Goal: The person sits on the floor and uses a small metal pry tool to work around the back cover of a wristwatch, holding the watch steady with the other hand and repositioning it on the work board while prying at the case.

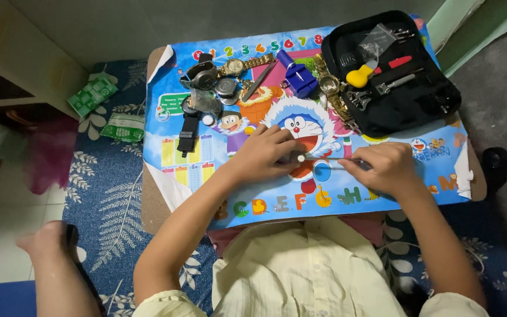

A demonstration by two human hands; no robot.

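My left hand is closed around a small round metal watch part in the middle of a colourful cartoon-printed board on my lap. My right hand pinches a thin metal tool whose tip meets that part. Between the hands a small clear round ring lies on the board. What sits under my left fingers is hidden.
Gold watches, a black strap, loose watch cases and a blue tool lie along the board's far edge. An open black tool case with a yellow-handled tool sits far right. Blue patterned bedding surrounds the board.
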